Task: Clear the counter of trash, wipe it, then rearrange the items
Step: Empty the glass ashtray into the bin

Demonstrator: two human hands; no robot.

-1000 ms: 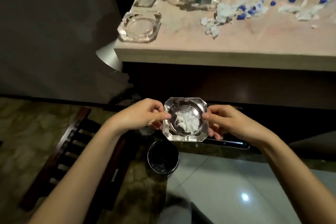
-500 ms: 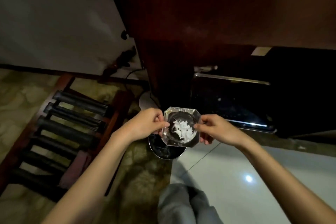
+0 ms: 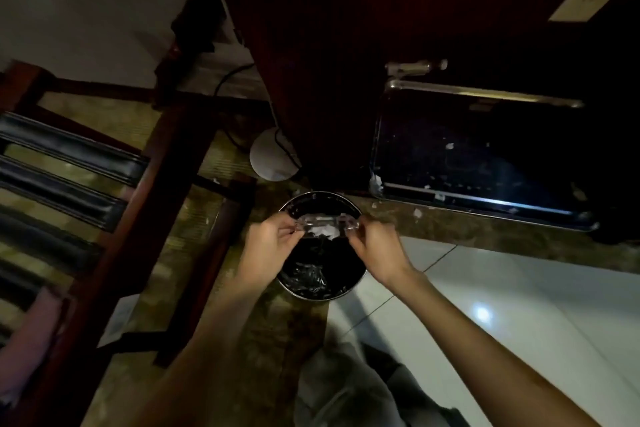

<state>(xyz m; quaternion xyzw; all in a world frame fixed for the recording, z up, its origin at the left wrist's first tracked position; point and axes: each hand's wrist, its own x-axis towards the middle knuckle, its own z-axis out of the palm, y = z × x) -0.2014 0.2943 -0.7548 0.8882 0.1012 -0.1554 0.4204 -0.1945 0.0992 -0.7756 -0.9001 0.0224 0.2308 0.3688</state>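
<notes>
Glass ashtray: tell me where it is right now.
In the head view, centre frame, the glass ashtray is held tilted between the left hand and right hand, directly over the black-lined trash bin.

Both hands hold a clear glass ashtray (image 3: 325,226) tipped on edge over a round black-lined waste bin (image 3: 320,282) on the floor. The left hand (image 3: 268,242) pinches its left end, the right hand (image 3: 375,244) its right end. White paper scraps (image 3: 322,231) cling inside the glass. A wooden slatted rack (image 3: 69,184) stands to the left; a dark glass-fronted cabinet (image 3: 478,163) sits beyond the bin.
</notes>
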